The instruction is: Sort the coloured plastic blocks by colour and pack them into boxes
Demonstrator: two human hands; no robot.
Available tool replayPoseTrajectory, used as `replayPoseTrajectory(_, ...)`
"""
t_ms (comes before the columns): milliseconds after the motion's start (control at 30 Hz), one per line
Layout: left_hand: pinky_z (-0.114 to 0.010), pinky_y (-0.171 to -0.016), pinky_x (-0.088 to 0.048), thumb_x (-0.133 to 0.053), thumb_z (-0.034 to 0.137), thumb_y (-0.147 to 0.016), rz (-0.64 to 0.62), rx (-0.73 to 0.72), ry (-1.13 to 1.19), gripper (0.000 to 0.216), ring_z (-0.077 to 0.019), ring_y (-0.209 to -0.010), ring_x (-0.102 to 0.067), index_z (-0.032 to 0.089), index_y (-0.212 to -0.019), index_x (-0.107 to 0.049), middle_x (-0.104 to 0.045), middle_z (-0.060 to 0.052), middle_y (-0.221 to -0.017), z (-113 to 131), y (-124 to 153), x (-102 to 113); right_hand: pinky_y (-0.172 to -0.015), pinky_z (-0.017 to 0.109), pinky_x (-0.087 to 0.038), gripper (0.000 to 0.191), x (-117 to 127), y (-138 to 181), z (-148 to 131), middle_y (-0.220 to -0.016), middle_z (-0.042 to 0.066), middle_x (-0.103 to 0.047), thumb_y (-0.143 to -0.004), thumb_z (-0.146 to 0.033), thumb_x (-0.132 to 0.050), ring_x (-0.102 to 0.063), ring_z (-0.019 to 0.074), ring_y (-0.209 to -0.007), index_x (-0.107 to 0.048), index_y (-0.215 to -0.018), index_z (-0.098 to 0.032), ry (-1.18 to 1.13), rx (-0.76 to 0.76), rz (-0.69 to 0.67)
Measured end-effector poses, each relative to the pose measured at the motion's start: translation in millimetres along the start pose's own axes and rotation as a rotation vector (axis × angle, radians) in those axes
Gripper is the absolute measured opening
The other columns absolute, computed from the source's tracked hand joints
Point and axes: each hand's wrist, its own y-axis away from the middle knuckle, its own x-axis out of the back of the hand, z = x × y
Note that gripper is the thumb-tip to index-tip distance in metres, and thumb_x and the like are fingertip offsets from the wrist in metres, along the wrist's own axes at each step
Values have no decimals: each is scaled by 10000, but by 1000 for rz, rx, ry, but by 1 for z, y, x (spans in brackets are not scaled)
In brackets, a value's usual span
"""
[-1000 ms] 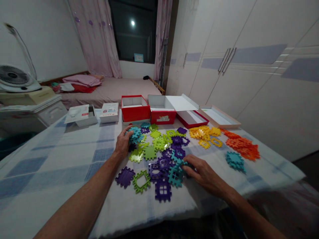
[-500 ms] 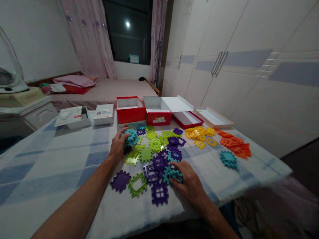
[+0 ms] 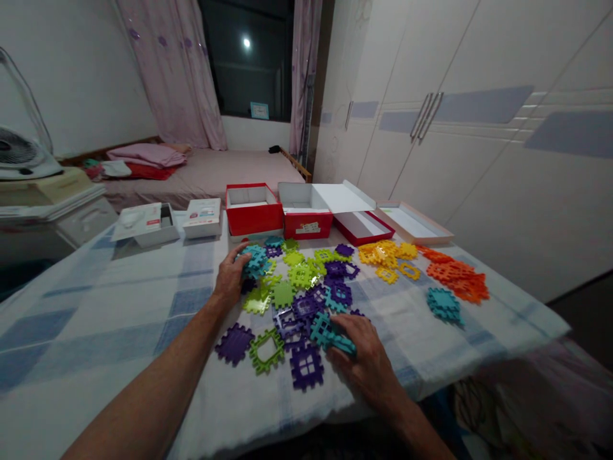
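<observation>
Your right hand (image 3: 352, 338) grips turquoise toothed plastic tiles (image 3: 341, 344), one tipped nearer edge-on than half a second ago, seemingly held as one bunch; they overlap the purple toothed plastic tiles (image 3: 306, 383) in view, a latticed face showing; your left hand (image 3: 230, 276) grips a turquoise toothed tile stack (image 3: 257, 260) beside lime-green plastic tiles (image 3: 282, 294).

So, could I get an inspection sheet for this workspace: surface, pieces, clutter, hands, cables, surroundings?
Surface: white cloth with blue checks.
Pieces: green pieces and purple pieces mixed centrally; yellow pieces, orange pieces and a teal stack to the right.
Clutter: red boxes and white boxes along the far side.
Hands: left hand holds blue pieces; right hand grips teal pieces.
Cables: unclear; thin curved strip beside the fan.
Surroundings: bed, window, wardrobe.
</observation>
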Motion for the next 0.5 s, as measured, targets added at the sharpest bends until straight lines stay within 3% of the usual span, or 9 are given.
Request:
replayPoseTrajectory(200, -205, -541, -421, -628, 369, -639, 11, 6, 14, 552, -113, -634, -548, 187, -1158, -585, -626, -11, -877, 0, 0, 0, -899, 387, -434, 358, 30, -1, 14, -1134, 87, -575, -842, -330, -532, -515, 238, -1068, -488, -1183, -229, 53, -86, 96)
replayPoseTrajectory(333, -207, -566, -433, -621, 373, -651, 10, -21, -11, 540, -118, -666, -552, 182, -1154, -587, -628, -17, -906, -2, -1, 1, -916, 442, -406, 381, 64, -4, 59, -1100, 113, -595, -814, -374, -538, -530, 277, -1017, -516, -1147, -190, 350, -244, 262)
replayPoseTrajectory(500, -207, -572, -437, -613, 376, -656, 4, -29, -8, 528, -120, -681, -558, 176, -1144, -588, -633, -27, -938, -2, -2, 1, -865, 483, -401, 450, 85, 1, 112, -1075, 142, -596, -789, -417, -521, -511, 326, -1014, -524, -1165, -168, 652, -340, 260)
